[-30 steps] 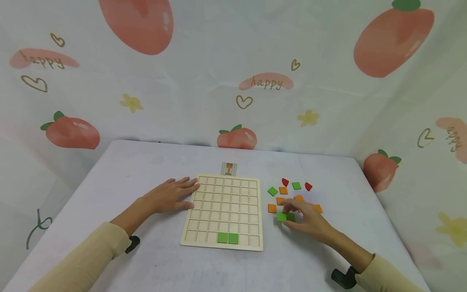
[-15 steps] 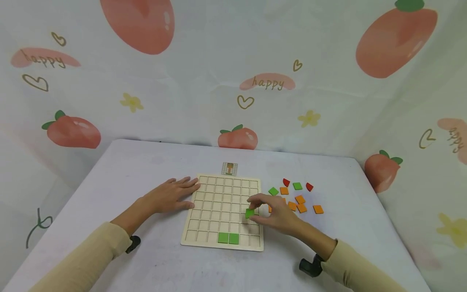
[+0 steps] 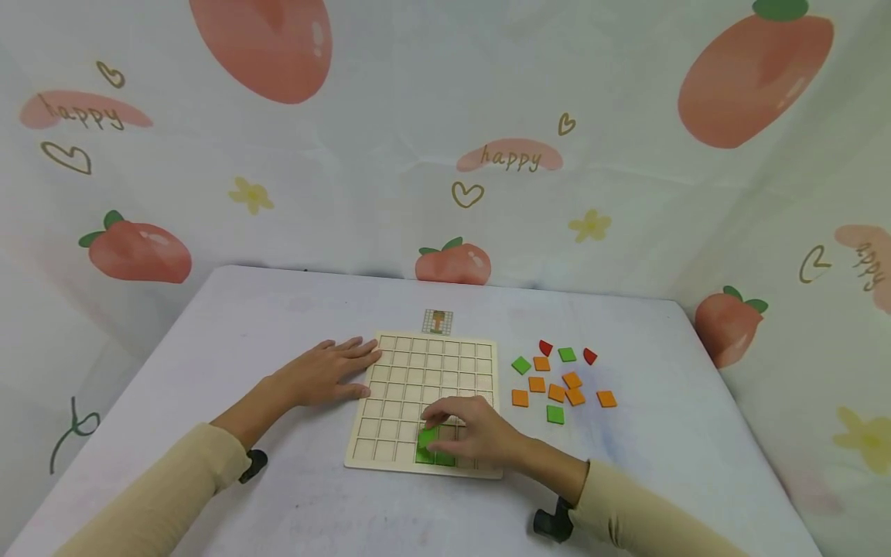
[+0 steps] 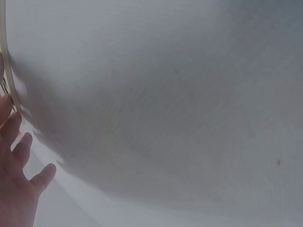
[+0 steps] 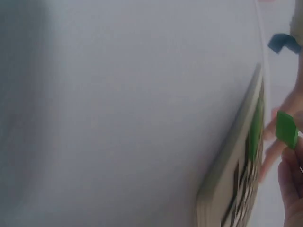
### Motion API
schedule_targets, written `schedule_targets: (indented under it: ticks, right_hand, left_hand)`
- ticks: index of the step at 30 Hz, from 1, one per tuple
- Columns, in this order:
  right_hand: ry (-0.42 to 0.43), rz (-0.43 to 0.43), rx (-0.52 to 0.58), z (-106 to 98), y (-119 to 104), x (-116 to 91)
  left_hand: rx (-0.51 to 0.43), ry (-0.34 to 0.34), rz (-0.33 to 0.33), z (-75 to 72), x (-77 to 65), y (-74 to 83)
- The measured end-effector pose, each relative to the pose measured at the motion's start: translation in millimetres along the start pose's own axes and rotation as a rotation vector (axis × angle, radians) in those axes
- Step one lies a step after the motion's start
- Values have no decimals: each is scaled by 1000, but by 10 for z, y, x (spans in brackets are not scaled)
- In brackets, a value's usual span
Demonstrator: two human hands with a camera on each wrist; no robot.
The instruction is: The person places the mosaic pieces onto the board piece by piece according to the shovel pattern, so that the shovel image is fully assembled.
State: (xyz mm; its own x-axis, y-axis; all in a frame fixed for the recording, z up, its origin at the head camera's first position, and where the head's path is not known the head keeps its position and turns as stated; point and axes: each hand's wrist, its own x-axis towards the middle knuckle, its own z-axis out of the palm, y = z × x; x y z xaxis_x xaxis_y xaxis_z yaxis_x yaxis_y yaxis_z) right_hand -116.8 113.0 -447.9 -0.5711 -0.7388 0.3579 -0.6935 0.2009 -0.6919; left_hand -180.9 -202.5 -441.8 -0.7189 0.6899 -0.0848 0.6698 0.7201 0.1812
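Observation:
A pale wooden grid board (image 3: pixel 397 387) lies on the table, with green square tiles (image 3: pixel 445 459) in its front row. My right hand (image 3: pixel 480 435) pinches another green square tile (image 5: pixel 286 128) between thumb and fingers, close over those front cells. In the right wrist view the held tile stands tilted above the board. My left hand (image 3: pixel 330 377) rests flat at the board's left edge, fingers spread, fingertips on the rim; the left wrist view shows these fingers (image 4: pixel 43 177) beside the board's edge.
Right of the board lie several orange square tiles (image 3: pixel 537 384), a few loose green tiles (image 3: pixel 554 415) and two red rounded wedge pieces (image 3: pixel 589 357). Behind the board is a small printed pattern card (image 3: pixel 438 322). A patterned curtain (image 3: pixel 362 193) hangs behind the table.
My right hand has picked a green tile from the loose pieces at the right and carried it left, over the board's front row. My left hand has stayed in place.

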Motion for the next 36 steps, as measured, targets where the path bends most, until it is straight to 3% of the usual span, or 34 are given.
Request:
schedule_targets:
  ticks: [6,13,25,36]
  right_hand:
    - [-59,67,8,139,-61,59]
    - [-111,89,-11,217,-60,89]
    - [-140,45,-103,229,-70,118]
    - [-176,82,-136,250,-102,149]
  left_hand:
    - [-1,7,7,12,-4,-14]
    - [-11,-6,-6,33,15,-31]
    - [-4,-22,-19,36,18,-49]
    - [-14,-26,-23,46,22,-45]
